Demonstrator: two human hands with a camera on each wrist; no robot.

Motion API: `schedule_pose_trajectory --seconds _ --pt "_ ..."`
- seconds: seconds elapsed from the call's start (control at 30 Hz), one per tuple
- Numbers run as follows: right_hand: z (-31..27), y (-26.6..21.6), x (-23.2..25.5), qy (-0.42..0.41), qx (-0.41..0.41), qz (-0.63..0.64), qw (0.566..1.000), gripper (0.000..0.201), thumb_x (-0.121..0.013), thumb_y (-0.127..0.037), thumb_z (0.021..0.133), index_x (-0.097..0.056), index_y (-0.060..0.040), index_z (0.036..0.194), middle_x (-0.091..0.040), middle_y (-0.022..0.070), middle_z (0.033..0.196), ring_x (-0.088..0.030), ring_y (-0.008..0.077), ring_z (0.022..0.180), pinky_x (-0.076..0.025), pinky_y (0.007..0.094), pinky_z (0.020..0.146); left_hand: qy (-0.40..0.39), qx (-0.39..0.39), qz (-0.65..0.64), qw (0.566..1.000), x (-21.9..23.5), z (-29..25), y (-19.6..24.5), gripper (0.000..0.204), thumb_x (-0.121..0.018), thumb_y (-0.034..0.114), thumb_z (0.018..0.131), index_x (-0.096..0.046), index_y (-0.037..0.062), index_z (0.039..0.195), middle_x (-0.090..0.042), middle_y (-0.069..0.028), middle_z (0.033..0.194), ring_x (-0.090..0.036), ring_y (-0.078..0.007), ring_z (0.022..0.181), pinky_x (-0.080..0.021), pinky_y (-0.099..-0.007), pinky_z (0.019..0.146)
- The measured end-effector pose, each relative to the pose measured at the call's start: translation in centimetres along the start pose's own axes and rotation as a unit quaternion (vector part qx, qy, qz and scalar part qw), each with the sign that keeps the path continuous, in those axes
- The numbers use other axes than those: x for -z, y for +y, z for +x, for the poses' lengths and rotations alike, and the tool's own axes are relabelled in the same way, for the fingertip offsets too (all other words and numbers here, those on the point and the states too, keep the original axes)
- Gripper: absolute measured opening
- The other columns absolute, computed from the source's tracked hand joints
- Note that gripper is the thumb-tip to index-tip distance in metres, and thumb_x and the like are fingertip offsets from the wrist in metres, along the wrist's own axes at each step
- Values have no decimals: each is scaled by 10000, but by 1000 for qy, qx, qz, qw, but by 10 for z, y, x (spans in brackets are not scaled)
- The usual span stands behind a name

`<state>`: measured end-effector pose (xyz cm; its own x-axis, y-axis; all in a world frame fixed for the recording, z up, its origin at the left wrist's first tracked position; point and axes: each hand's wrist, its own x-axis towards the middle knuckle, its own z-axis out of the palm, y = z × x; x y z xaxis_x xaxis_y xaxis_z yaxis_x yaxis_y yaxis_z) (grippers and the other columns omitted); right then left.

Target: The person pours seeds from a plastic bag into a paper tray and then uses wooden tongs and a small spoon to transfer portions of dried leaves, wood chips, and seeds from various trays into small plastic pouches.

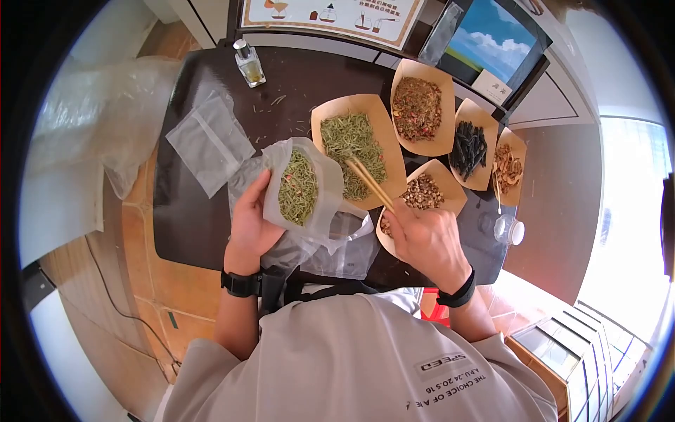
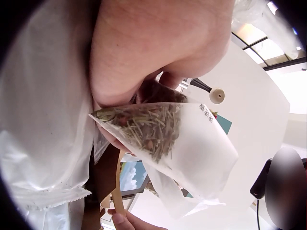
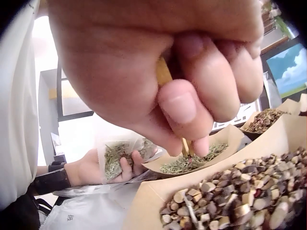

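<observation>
My left hand (image 1: 252, 221) grips a translucent white bag (image 1: 327, 186) partly filled with dried green herb stalks and a few reddish bits. In the left wrist view the bag (image 2: 206, 148) hangs tilted, the herbs in its closed end. My right hand (image 1: 430, 243) holds a pair of wooden chopsticks (image 1: 373, 184), curled fingers and thumb around them in the right wrist view. The chopstick tips reach into green herbs (image 1: 351, 133) in a brown paper tray (image 1: 395, 158), right of the bag. Below my right hand stands a paper tray (image 1: 453, 197) of chopped brown-and-white pieces.
Further paper trays hold reddish-brown flakes (image 1: 416, 105), black strips (image 1: 470, 149) and tan slices (image 1: 508, 167). Flat clear bags (image 1: 211, 141) lie at the left, a small glass bottle (image 1: 249, 65) behind. A small clear jar (image 1: 508, 229) lies near the table's right edge.
</observation>
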<state>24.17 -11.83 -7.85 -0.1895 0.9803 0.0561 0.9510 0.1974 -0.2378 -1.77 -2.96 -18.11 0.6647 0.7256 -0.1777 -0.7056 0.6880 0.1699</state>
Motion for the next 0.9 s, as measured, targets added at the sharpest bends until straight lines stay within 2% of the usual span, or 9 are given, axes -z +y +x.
schedule_pose_trajectory --seconds 0.23,0.37,0.43,0.5,0.63,0.7,0.73,0.8,0.9 --pt "-12 10 34 75 -61 86 992 134 -739 -126 837 -693 -29 917 -563 99 540 -559 293 441 -434 375 417 -13 12 -28 999 0 1 0 448 -372 267 1051 -501 -18 1372 -575 -155 1370 -554 -294 1262 -414 -457 1102" --pt "-11 -13 60 118 -19 89 989 198 -768 -84 807 -682 -19 973 -540 78 532 -537 268 430 -418 360 419 -7 26 -43 999 6 1 1 426 -392 259 1052 -518 -10 1358 -578 -150 1367 -550 -296 1265 -401 -463 1113" --pt "-7 -29 62 103 54 129 985 207 -760 -111 821 -668 -27 987 -539 67 550 -541 263 442 -422 360 425 -13 26 -56 998 6 2 1 412 -402 252 1053 -526 -7 1349 -582 -150 1360 -551 -292 1263 -403 -462 1110" --pt "-7 -36 56 68 58 136 987 194 -747 -130 836 -664 -47 990 -545 65 569 -549 262 460 -428 367 431 -19 26 -69 997 7 1 1 398 -412 246 1054 -534 -3 1340 -586 -151 1354 -552 -288 1261 -406 -461 1107" --pt "-4 -31 65 60 14 141 988 139 -726 -139 859 -664 -53 950 -565 78 576 -563 278 468 -440 383 448 22 22 -63 998 9 0 2 393 -412 241 1053 -531 0 1340 -585 -145 1354 -554 -285 1258 -410 -453 1104" --pt "-8 -22 71 51 -99 160 981 130 -710 -137 877 -653 -28 920 -570 105 572 -568 307 482 -437 387 458 29 23 -58 998 8 -1 -1 400 -408 245 1055 -525 -2 1346 -582 -145 1359 -554 -285 1258 -410 -451 1105" --pt "-6 -18 74 15 -168 148 974 149 -681 -157 903 -644 -13 889 -569 148 576 -578 345 513 -437 402 474 -3 10 -50 999 6 -1 -2 405 -397 246 1056 -520 -2 1353 -579 -146 1362 -553 -286 1258 -412 -454 1102" --pt "-6 1 63 -9 -179 133 975 161 -668 -168 910 -645 -15 868 -568 164 581 -582 360 526 -440 413 484 -34 -3 -42 999 1 -1 -2 411 -387 247 1058 -515 -2 1360 -577 -147 1365 -553 -287 1258 -415 -458 1099" --pt "-11 15 41 -41 -198 125 971 226 -637 -197 926 -640 -13 794 -568 196 598 -586 399 562 -449 449 515 28 18 -63 997 1 0 1 422 -365 246 1059 -510 -6 1365 -579 -152 1361 -555 -289 1258 -422 -461 1094"
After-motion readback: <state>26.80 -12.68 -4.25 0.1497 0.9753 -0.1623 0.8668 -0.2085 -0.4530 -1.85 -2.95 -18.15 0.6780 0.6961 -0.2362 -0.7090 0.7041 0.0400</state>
